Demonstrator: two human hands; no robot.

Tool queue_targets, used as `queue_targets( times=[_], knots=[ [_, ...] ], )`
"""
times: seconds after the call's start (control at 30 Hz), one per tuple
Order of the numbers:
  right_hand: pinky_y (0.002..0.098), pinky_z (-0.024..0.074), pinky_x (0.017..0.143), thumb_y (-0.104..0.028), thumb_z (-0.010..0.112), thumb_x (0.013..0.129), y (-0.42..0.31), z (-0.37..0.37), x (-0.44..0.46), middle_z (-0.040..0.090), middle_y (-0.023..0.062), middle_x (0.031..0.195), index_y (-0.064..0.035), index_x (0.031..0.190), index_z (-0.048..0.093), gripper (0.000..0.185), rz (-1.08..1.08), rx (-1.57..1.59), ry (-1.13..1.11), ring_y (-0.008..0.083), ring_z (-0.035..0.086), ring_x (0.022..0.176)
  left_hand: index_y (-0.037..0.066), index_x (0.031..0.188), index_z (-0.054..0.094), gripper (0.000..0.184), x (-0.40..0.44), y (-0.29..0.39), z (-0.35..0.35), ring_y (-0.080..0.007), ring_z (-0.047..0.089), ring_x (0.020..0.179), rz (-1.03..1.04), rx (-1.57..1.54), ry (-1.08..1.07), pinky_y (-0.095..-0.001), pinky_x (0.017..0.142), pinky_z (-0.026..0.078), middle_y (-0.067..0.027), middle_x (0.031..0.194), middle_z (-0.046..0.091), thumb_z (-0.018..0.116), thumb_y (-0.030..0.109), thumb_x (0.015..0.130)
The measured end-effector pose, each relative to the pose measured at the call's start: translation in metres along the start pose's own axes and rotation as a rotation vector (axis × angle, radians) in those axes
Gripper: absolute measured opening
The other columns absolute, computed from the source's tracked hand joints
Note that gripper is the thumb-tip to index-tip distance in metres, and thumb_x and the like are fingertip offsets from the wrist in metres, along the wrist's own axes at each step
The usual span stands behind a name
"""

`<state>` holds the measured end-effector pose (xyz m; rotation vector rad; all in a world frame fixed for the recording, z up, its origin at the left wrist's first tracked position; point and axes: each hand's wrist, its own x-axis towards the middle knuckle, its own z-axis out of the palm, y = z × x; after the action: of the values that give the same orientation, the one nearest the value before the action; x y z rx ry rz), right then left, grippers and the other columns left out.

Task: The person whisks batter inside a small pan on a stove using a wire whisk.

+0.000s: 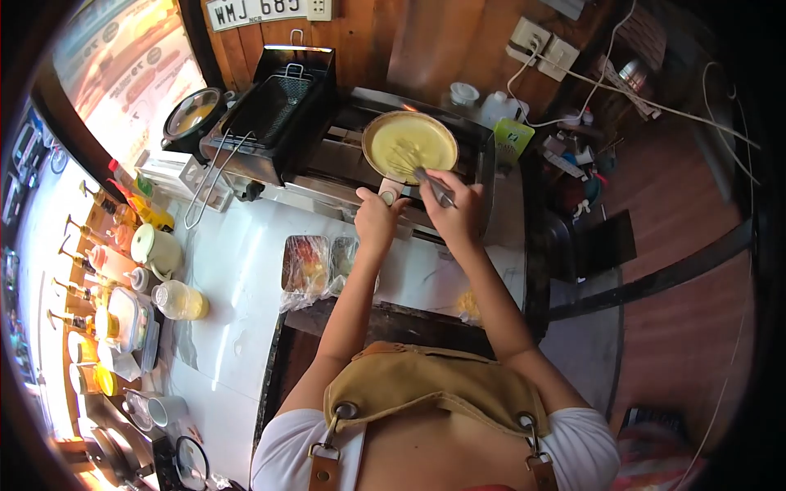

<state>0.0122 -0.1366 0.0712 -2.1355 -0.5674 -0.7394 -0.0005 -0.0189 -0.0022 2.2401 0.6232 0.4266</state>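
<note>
A pan (pixel 409 113) of yellow mix (pixel 416 135) is over the stove (pixel 323 160). The left hand (pixel 378 219) wraps its fingers around the pan's handle; the right hand (pixel 460 209) grips a whisk (pixel 421 174) dipped in the mix. Stirring seems underway; another stroke calls for a steady pan.

Whisk (pixel 421 174), in the right hand (pixel 454 203): metal wires.
Yellow mixture (pixel 385 146), beyond the left hand (pixel 378 219): glossy.
Counter (pixel 233 286), left of the hands: smooth, glossy from where I stand.
Film (pixel 296 300), beside the left forearm: clear, wrinkled plastic.
Wall (pixel 360 45), beyond both hands: wood planks.
Apron (pixel 434 378), behind them: matt cloth.
</note>
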Motion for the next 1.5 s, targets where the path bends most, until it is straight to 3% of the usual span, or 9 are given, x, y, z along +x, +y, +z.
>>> queue_targets(
  times=[0.27, 0.4, 0.53, 0.93, 1.0, 1.07, 1.27, 1.3, 1.5],
  knots=[
    [0.0322, 0.0328, 0.067, -0.023, 0.065, 0.071, 0.04, 0.032, 0.022, 0.064, 0.0045, 0.068, -0.0128, 0.087, 0.064, 0.019, -0.038, -0.161, 0.13, 0.0181, 0.06, 0.063, -0.003, 0.088, 0.032, 0.066, -0.003, 0.0, -0.005, -0.0389, 0.06, 0.064, 0.047, -0.003, -0.007, -0.0407, 0.054, 0.049, -0.0233, 0.066, 0.059, 0.072, 0.044, 0.065],
    [0.0317, 0.0357, 0.069, -0.02, 0.065, 0.071, 0.026, 0.008, 0.011, 0.063, 0.0064, 0.066, -0.011, 0.085, 0.06, 0.017, 0.114, 0.105, 0.109, 0.0201, 0.061, 0.059, -0.003, 0.087, 0.032, 0.065, -0.002, 0.001, -0.005, -0.0393, 0.06, 0.065, 0.033, 0.001, -0.025, -0.0412, 0.054, 0.049, -0.0236, 0.066, 0.059, 0.071, 0.044, 0.066],
    [0.0297, 0.0348, 0.067, -0.019, 0.066, 0.07, 0.004, 0.003, 0.0, 0.062, 0.0036, 0.064, -0.0108, 0.084, 0.059, 0.018, 0.037, 0.152, -0.008, 0.018, 0.059, 0.057, -0.003, 0.088, 0.032, 0.065, 0.0, 0.001, -0.005, -0.0396, 0.06, 0.065, 0.024, 0.055, -0.057, -0.0416, 0.055, 0.049, -0.024, 0.067, 0.059, 0.07, 0.045, 0.067],
    [0.0315, 0.0342, 0.067, -0.017, 0.065, 0.069, 0.011, 0.012, 0.011, 0.062, 0.0027, 0.064, -0.0103, 0.086, 0.059, 0.019, 0.118, 0.06, 0.041, 0.0167, 0.059, 0.058, -0.004, 0.087, 0.032, 0.067, 0.001, 0.003, -0.007, -0.042, 0.059, 0.07, 0.007, 0.07, -0.073, -0.0431, 0.06, 0.049, -0.0257, 0.07, 0.059, 0.07, 0.047, 0.066],
    [0.0302, 0.031, 0.068, -0.017, 0.064, 0.07, 0.0, 0.008, 0.0, 0.062, 0.002, 0.067, -0.0109, 0.086, 0.058, 0.018, -0.011, 0.006, 0.025, 0.0152, 0.058, 0.058, -0.004, 0.087, 0.032, 0.066, 0.002, 0.001, -0.005, -0.0425, 0.059, 0.07, 0.01, 0.055, -0.059, -0.0435, 0.061, 0.049, -0.0263, 0.071, 0.059, 0.07, 0.046, 0.067],
    [0.0262, 0.0408, 0.051, -0.009, 0.065, 0.067, -0.001, 0.017, 0.004, 0.063, 0.0066, 0.067, -0.0077, 0.081, 0.062, 0.014, -0.137, 0.067, 0.073, 0.0166, 0.052, 0.048, -0.005, 0.087, 0.032, 0.066, 0.001, 0.0, -0.002, -0.043, 0.059, 0.071, 0.016, 0.041, -0.052, -0.0439, 0.061, 0.048, -0.0268, 0.071, 0.059, 0.07, 0.046, 0.067],
    [0.0264, 0.0413, 0.05, -0.013, 0.066, 0.069, 0.045, 0.058, 0.023, 0.063, 0.0053, 0.065, -0.0111, 0.08, 0.062, 0.012, -0.102, 0.174, 0.202, 0.0175, 0.057, 0.05, -0.005, 0.087, 0.032, 0.066, 0.0, 0.004, -0.007, -0.043, 0.059, 0.071, 0.015, 0.069, -0.059, -0.0439, 0.061, 0.048, -0.0269, 0.071, 0.058, 0.071, 0.044, 0.067],
    [0.0322, 0.0324, 0.066, -0.017, 0.065, 0.069, 0.04, 0.048, 0.021, 0.062, 0.0023, 0.063, -0.0112, 0.085, 0.06, 0.018, 0.016, 0.084, 0.118, 0.017, 0.058, 0.056, -0.005, 0.087, 0.032, 0.066, 0.0, 0.005, -0.008, -0.043, 0.059, 0.071, 0.012, 0.066, -0.05, -0.0439, 0.061, 0.048, -0.0269, 0.071, 0.058, 0.071, 0.044, 0.067],
    [0.0332, 0.0291, 0.067, -0.017, 0.064, 0.069, 0.024, 0.014, -0.005, 0.063, 0.0023, 0.067, -0.0113, 0.085, 0.059, 0.018, 0.032, -0.025, 0.073, 0.0161, 0.058, 0.058, -0.005, 0.087, 0.032, 0.066, -0.001, 0.005, -0.008, -0.0427, 0.059, 0.07, 0.024, 0.04, -0.054, -0.0442, 0.06, 0.048, -0.027, 0.07, 0.058, 0.071, 0.044, 0.067]
  ],
)
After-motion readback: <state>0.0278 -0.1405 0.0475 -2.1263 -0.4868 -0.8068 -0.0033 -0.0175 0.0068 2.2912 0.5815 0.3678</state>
